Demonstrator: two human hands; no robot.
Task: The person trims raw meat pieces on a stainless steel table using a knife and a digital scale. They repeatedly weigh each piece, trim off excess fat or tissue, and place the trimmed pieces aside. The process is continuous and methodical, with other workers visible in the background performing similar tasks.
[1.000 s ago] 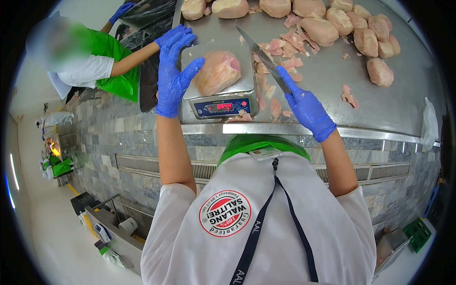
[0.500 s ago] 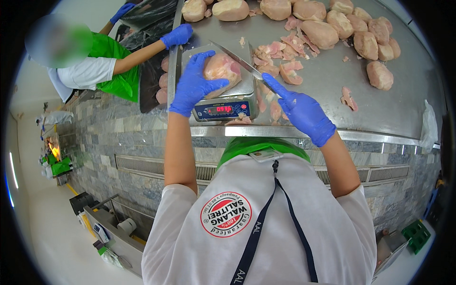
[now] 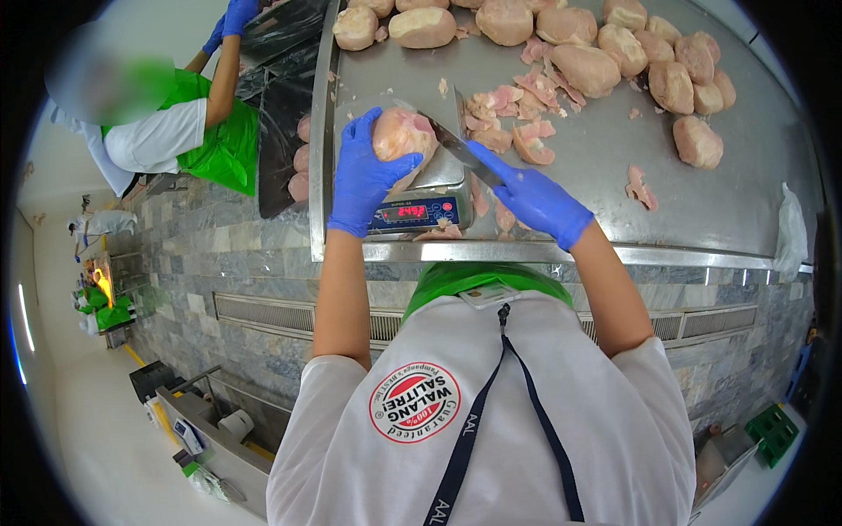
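My blue-gloved left hand (image 3: 364, 175) is wrapped round the left side of a pale pink piece of meat (image 3: 403, 140), which is over the digital scale (image 3: 443, 197). In my right hand (image 3: 535, 195), also gloved in blue, is a knife (image 3: 452, 140). Its handle is hidden in my fist, with the forefinger stretched along it. The blade points up and left, its tip at the right side of the meat. Red digits glow on the scale's front panel. Whether the meat rests on the scale or is held just off it, I cannot tell.
Meat trimmings (image 3: 517, 101) lie right of the scale on the metal table (image 3: 605, 193). Several rounded meat pieces (image 3: 583, 70) line its far side. At left, a co-worker in a green apron (image 3: 224, 140) stands by a black-lined container (image 3: 279, 167) holding more meat.
The meat has been tipped more upright in my left hand. My right hand and the knife have shifted left, closer to it. The co-worker's arm has drawn back from the table edge.
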